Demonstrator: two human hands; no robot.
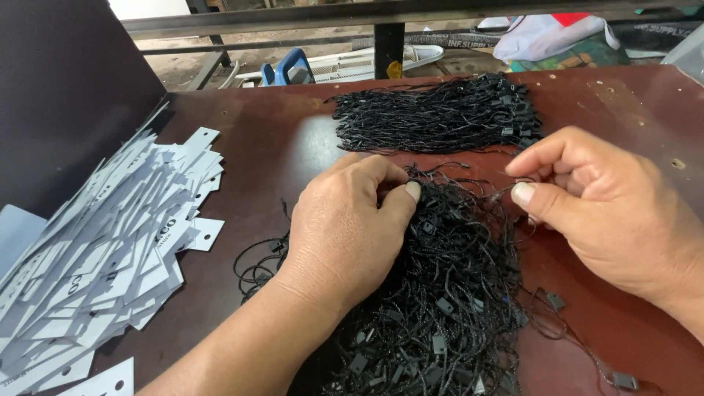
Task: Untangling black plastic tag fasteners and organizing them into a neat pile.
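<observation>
Resting palm-down on the loose heap of black tag strings (440, 293), my left hand (345, 227) has its fingers curled under and its thumb pressed against the forefinger, pinching strands at the top of the heap. My forearm comes in from the lower left, slanting up across the table (264, 139).

My right hand (594, 198) comes in from the right edge, held just above the heap's upper right corner. Its thumb and forefinger are drawn together with the other fingers folded in behind; a thin strand seems to run between the fingertips, though I cannot tell for sure that they are clamped on it.

The heap lies in the middle of the dark red table, its long axis running from my hands down toward the near edge, the strands mostly lined up that way, with small square plastic ends scattered through them. A few loops stray out to the left and lower right.

Beyond my hands sits a second, tidier bundle of black strings (440, 114), its strands lying crosswise, left to right. A spread pile of white paper tags (110, 257) lies well apart at the left.
</observation>
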